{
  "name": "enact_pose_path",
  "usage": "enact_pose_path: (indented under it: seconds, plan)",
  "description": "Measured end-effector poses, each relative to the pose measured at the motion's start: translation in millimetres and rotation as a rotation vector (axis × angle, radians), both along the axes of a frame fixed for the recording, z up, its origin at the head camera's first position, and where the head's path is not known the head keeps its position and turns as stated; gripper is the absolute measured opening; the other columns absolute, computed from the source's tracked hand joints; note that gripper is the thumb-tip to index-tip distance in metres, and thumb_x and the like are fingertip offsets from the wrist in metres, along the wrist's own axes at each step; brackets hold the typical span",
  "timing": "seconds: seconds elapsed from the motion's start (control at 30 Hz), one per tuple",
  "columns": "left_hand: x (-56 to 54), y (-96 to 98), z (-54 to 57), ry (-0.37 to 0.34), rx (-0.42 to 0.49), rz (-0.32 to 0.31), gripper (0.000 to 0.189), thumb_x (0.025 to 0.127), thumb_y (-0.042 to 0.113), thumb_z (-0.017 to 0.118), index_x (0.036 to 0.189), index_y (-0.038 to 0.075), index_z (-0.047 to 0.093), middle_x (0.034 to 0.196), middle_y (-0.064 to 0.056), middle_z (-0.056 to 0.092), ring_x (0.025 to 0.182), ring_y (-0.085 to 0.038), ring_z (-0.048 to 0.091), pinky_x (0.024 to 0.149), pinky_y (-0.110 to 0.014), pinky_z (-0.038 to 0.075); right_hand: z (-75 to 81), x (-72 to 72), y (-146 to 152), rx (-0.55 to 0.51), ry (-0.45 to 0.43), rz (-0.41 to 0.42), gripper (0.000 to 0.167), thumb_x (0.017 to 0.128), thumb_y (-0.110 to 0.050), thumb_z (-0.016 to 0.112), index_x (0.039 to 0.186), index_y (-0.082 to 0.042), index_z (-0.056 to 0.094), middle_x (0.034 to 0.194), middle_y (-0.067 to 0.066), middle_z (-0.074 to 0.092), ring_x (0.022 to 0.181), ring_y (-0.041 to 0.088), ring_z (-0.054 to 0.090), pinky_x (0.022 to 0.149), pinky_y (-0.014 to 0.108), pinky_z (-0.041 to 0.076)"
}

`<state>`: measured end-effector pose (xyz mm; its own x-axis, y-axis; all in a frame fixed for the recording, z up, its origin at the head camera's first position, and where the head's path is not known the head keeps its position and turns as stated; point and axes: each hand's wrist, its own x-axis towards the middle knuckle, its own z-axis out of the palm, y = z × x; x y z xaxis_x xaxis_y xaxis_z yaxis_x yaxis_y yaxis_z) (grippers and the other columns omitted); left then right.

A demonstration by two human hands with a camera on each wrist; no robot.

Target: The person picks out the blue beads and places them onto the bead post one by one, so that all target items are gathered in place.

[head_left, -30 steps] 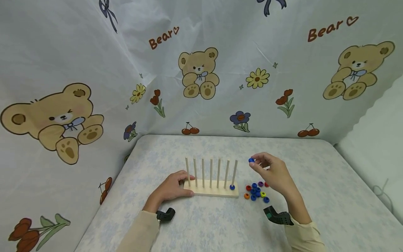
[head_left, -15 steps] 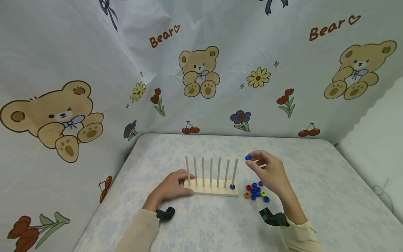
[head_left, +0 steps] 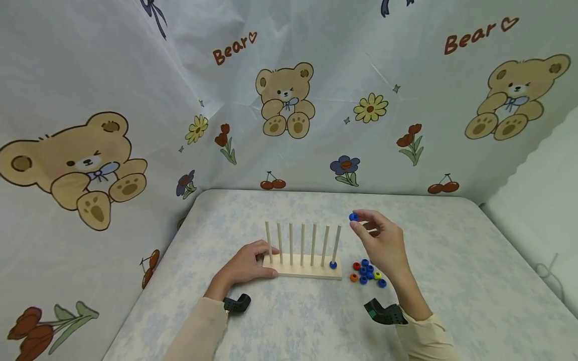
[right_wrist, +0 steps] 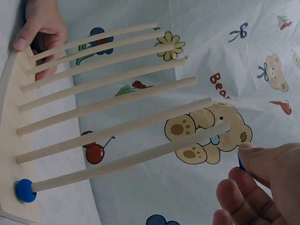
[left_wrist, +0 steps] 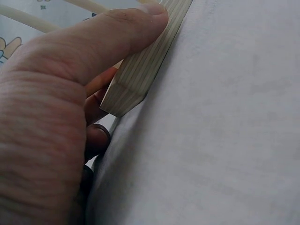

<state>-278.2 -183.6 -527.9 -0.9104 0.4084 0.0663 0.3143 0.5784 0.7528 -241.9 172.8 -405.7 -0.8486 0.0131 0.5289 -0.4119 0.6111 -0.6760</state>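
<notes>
A pale wooden peg board [head_left: 300,271] with a row of several upright pegs stands on the table. My left hand [head_left: 246,263] grips its left end, thumb along the front edge, as the left wrist view shows close up. One blue bead [head_left: 333,264] sits at the foot of the rightmost peg. Up and to the right of that peg's tip, my right hand [head_left: 381,240] pinches a second blue bead [head_left: 353,217] between thumb and fingertips. In the right wrist view the thumb mostly hides this held bead [right_wrist: 241,160], which is apart from the peg.
Loose beads lie in a cluster right of the board, below my right hand: several blue ones [head_left: 370,268], a red bead [head_left: 356,265], an orange bead [head_left: 354,277] and a yellow bead [head_left: 377,275]. A bear-printed curtain [head_left: 316,150] hangs behind the table [head_left: 289,321].
My right hand has moved left and slightly up with the blue bead, toward the rightmost peg, and now covers the purple bead. My left hand keeps its grip on the board.
</notes>
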Motion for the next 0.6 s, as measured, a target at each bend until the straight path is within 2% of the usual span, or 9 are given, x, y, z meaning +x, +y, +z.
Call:
enact_pose_path:
  seconds: [0.2, 0.4, 0.6]
  plan:
    - [-3.2, 0.6, -1.0, 0.014, 0.005, -0.012, 0.052, 0.07, 0.057, 0.087, 0.117, 0.046, 0.067, 0.112, 0.02, 0.062, 0.091, -0.012, 0.052, 0.082, -0.027, 0.045, 1.4, 0.3, -2.3, -0.035, 0.01, 0.021, 0.026, 0.094, -0.024, 0.072, 0.119, -0.015, 0.071, 0.101, 0.001, 0.074, 0.082, 0.004, 0.063, 0.071, 0.011, 0.049]
    - [-5.5, 0.5, -0.7, 0.023, 0.005, -0.009, 0.052, 0.069, 0.056, 0.087, 0.116, 0.046, 0.067, 0.112, 0.02, 0.062, 0.09, -0.012, 0.052, 0.08, -0.027, 0.045, 4.1, 2.9, -6.2, -0.059, 0.018, 0.034, 0.026, 0.094, -0.023, 0.073, 0.118, -0.015, 0.071, 0.103, 0.0, 0.073, 0.083, 0.003, 0.062, 0.073, 0.012, 0.049]
    - [-2.3, -0.7, -2.7, 0.014, 0.015, -0.003, 0.052, 0.069, 0.056, 0.087, 0.116, 0.045, 0.067, 0.114, 0.021, 0.063, 0.091, -0.012, 0.052, 0.081, -0.027, 0.044, 4.6, 7.0, -10.5, -0.072, 0.039, 0.078, 0.025, 0.095, -0.019, 0.071, 0.12, -0.014, 0.071, 0.103, 0.0, 0.073, 0.083, 0.002, 0.062, 0.073, 0.014, 0.049]
